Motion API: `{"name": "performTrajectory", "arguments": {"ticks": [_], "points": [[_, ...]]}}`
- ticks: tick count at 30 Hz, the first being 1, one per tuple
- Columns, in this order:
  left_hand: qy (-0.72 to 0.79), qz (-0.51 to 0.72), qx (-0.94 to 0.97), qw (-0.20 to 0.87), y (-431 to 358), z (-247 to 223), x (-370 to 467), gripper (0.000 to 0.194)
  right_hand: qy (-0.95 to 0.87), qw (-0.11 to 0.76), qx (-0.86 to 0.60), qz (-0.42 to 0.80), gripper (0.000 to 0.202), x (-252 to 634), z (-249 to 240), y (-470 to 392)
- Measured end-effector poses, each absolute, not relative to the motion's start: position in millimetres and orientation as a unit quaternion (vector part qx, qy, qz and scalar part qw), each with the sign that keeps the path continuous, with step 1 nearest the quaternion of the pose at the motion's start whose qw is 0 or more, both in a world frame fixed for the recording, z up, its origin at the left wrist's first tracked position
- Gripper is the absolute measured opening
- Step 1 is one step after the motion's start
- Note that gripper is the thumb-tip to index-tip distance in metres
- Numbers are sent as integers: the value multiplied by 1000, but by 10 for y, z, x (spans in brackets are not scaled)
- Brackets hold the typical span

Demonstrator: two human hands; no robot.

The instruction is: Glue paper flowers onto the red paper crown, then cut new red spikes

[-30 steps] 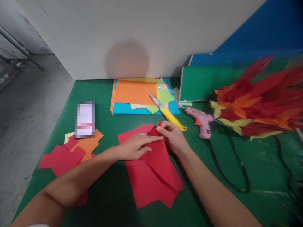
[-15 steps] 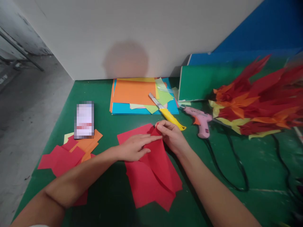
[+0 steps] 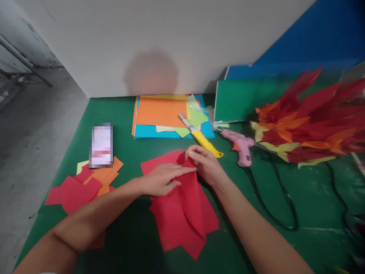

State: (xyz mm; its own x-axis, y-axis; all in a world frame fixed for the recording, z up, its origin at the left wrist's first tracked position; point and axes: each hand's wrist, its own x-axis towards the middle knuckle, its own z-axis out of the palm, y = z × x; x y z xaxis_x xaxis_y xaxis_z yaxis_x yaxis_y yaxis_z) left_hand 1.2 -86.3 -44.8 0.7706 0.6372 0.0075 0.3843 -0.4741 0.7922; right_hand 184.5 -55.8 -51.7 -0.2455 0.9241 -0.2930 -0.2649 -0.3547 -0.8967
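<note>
Several red paper sheets (image 3: 171, 228) lie overlapping on the green table, and the top one is bent up into a fold. My left hand (image 3: 162, 179) rests on this red paper with its fingers spread, the index finger stretched along the raised fold. My right hand (image 3: 207, 163) pinches the upper tip of the folded red paper (image 3: 191, 190) between thumb and fingers, just right of my left fingertips. Behind my right hand lies a yellow-handled cutter (image 3: 207, 144).
A phone (image 3: 102, 145) and cut red and orange papers (image 3: 82, 190) lie at the left. Coloured sheets (image 3: 162, 110) are stacked at the back. A pink glue gun (image 3: 242, 146), its black cable (image 3: 256, 194) and a red-orange paper flower bunch (image 3: 310, 121) occupy the right.
The folded red sheet has turned slightly, its lower corner shifting left and toward me. My right hand still pinches its tip, and my left hand has barely moved.
</note>
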Motion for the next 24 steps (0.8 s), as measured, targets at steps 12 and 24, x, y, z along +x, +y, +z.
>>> {"name": "performTrajectory", "arguments": {"ticks": [12,24], "points": [[362,215,761,493,-872,-474,11,58,-348,434,-403,727,38,1855,-553,-542],[449,362,620,531,-684,-564,-63,58,-566,344,-424,618,52,1866,-487,-588]]}}
